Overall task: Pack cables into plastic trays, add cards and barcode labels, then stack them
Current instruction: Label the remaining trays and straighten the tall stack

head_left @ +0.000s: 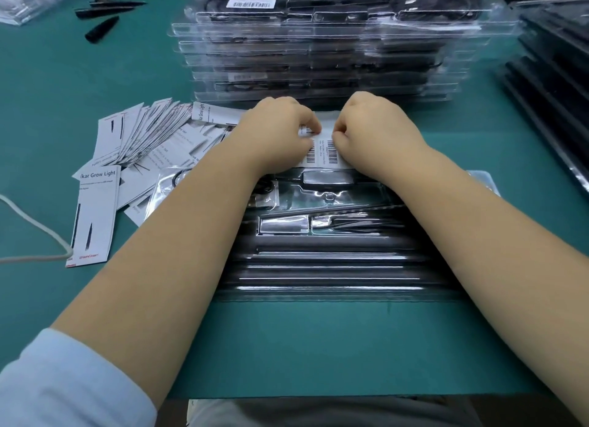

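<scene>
We see our left hand (277,130) and right hand (376,130) side by side, fingers curled and pinching the white sheet of barcode labels (322,151) that lies at the far edge of the clear plastic tray (318,235) holding black cables. Just beyond stands the tall stack of filled clear trays (318,54) — its top one bears a label. To the left, white printed cards (137,140) lie fanned on the green table (287,347).
</scene>
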The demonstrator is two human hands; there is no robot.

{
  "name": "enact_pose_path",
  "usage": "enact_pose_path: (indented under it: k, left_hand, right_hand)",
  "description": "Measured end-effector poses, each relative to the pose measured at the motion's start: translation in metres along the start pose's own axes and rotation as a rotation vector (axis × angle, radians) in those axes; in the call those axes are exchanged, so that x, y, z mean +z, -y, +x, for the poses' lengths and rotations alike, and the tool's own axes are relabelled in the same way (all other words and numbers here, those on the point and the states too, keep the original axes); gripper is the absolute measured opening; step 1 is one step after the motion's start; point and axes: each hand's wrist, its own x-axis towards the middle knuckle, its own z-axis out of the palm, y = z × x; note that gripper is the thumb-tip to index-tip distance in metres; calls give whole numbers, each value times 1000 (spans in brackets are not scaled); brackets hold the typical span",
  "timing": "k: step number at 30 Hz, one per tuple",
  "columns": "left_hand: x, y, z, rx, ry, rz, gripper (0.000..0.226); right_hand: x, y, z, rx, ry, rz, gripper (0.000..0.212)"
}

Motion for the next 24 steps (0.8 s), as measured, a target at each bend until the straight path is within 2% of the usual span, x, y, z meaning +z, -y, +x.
enact_pose_path:
  k: [4,8,10,12,14,16,19,22,24]
  left_hand:
    - [0,0,0,3,-2,-6,32]
    - [1,1,0,4,3,-5,32]
    - [1,1,0,2,0,-5,32]
    - [0,1,0,11,-10,-4,26]
    - [1,2,1,15,-12,-2,24]
    - [1,3,1,10,-1,-3,29]
    - [-2,-2,-2,60,-81,-53,30]
    - [-10,-8,-8,109,-175,-312,31]
    - [-12,-12,-11,118,-165,-441,17]
  right_hand:
    - [1,-3,-1,-17,17,91,28]
    - [-2,-7,-3,-26,10,307,30]
    - [-6,-10,-6,46,11,594,31]
    - [-11,-14,-7,141,61,1039,32]
    - [-16,-19,-7,169,98,1431,20]
    - [-20,-25,-5,187,78,1698,16]
    - [-18,-32,-5,285,16,1733,21]
    - [-14,-35,-5,332,-21,1685,25]
    - [-13,-36,-4,341,-44,1651,26]
